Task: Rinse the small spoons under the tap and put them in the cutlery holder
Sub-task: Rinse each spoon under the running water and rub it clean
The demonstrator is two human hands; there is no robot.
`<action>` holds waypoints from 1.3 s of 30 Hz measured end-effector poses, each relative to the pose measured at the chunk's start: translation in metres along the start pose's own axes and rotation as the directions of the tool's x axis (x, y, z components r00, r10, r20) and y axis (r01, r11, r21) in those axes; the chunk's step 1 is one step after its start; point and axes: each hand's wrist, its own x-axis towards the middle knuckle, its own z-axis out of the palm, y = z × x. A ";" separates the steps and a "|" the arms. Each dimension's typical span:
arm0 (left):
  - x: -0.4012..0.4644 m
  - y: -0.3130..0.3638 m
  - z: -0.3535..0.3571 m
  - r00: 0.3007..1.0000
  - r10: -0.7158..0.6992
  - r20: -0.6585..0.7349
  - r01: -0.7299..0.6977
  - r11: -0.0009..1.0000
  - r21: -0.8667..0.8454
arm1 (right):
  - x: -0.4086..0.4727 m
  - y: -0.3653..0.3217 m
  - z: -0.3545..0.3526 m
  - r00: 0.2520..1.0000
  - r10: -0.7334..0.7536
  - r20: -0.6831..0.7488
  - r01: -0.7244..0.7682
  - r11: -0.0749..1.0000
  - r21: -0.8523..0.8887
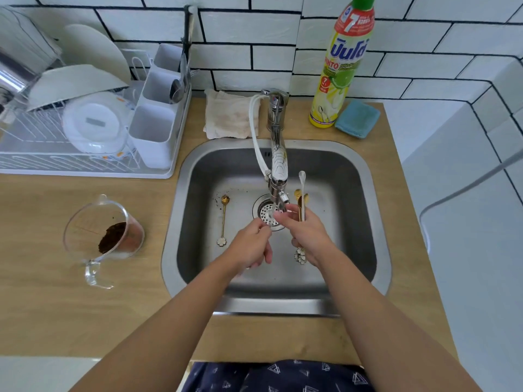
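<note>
A dish rack stood at the far left of the wooden surface, with pale bowls and a round plastic lid leaning in it. On the rack's right side sat the white holder, three compartments deep; the nearest was bare inside, and a few pieces of cutlery stood in the further ones. In front of the rack, a clear jug with dark brown grounds in it rested on the surface.

The steel sink lay in the middle. A folded cloth sat behind it, beside the base of the tap. On the sink floor, left of the drain, one gold spoon lay flat with its flower end nearest the person and dark specks around its bowl.

The left hand hovered over the sink just below the drain, its fingers curled at the spout's outlet; whether that grip held anything could not be told. The right hand, touching or almost touching the left at the fingertips, held a bundle of spoons upright in a closed grip: a white one rose highest, gold bowls showed beside it, and a flower handle end stuck out below the palm. Their bowls stood just right of the spout.

Behind the sink to the right stood a yellow soap bottle with a green cap, and a blue sponge lay just beside it.
</note>
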 end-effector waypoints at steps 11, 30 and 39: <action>-0.021 -0.010 -0.006 0.994 0.034 -0.106 -0.015 0.985 0.174 | 0.021 -0.005 0.024 0.994 -0.105 0.019 0.107 0.975 -0.193; -0.025 0.008 -0.013 0.998 -0.034 -0.061 0.038 0.997 0.063 | 0.023 -0.005 0.021 0.985 -0.121 0.122 0.148 0.957 -0.248; -0.030 0.006 -0.015 0.997 -0.070 -0.029 0.070 0.998 -0.005 | 0.028 -0.004 0.018 0.990 -0.120 0.068 0.132 0.965 -0.225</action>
